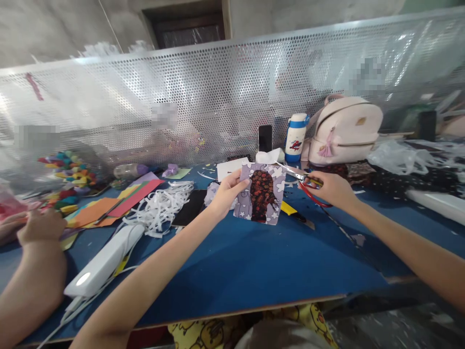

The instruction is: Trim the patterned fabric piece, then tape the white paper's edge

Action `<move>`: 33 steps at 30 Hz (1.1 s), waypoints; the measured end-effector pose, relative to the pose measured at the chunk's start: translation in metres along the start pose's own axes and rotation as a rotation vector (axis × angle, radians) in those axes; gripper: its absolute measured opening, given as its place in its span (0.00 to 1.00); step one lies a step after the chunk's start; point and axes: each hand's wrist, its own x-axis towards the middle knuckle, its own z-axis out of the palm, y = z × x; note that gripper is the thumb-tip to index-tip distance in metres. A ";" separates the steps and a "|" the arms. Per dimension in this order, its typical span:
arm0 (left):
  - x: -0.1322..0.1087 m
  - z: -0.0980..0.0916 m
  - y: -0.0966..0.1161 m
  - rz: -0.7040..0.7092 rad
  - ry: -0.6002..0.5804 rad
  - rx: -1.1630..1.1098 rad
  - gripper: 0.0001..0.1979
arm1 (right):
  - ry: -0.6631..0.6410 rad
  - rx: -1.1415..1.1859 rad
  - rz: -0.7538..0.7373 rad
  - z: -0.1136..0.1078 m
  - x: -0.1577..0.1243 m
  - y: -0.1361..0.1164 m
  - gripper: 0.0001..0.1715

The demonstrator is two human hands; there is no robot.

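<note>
Upright over the blue table (pixel 232 271), my left hand (pixel 225 193) pinches the left edge of a purple sheet (pixel 242 206) patterned with white flowers. A dark head-shaped silhouette (pixel 261 189) with red patches covers its middle. My right hand (pixel 333 188) grips red-handled scissors (pixel 298 176); their blades point left, near the sheet's upper right corner. Whether the blades touch the sheet I cannot tell. Below the scissors lies a yellow and black cutter (pixel 289 208). Beside my left wrist rests a black flat piece (pixel 191 208).
Another person's hands (pixel 39 225) work at the far left near coloured paper sheets (pixel 96 211). White paper strips (pixel 163 206) and a corded white device (pixel 105 261) lie left. Behind stand a phone (pixel 265 138), a bottle (pixel 296 138) and a backpack (pixel 345 131) before a perforated metal screen (pixel 218 92).
</note>
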 end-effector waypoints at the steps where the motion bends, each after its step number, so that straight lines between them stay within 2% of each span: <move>1: 0.000 -0.001 0.000 0.002 0.000 -0.002 0.23 | -0.009 0.008 0.006 0.001 0.000 -0.001 0.24; 6: 0.002 -0.002 -0.001 0.016 0.007 0.001 0.23 | -0.042 0.009 -0.008 0.005 -0.002 -0.004 0.22; 17: 0.005 -0.011 -0.013 0.045 0.116 0.030 0.18 | -0.099 0.013 -0.022 0.013 0.001 0.003 0.21; 33: 0.009 -0.027 -0.022 0.009 0.141 -0.026 0.22 | -0.090 0.011 -0.037 0.011 0.001 0.005 0.19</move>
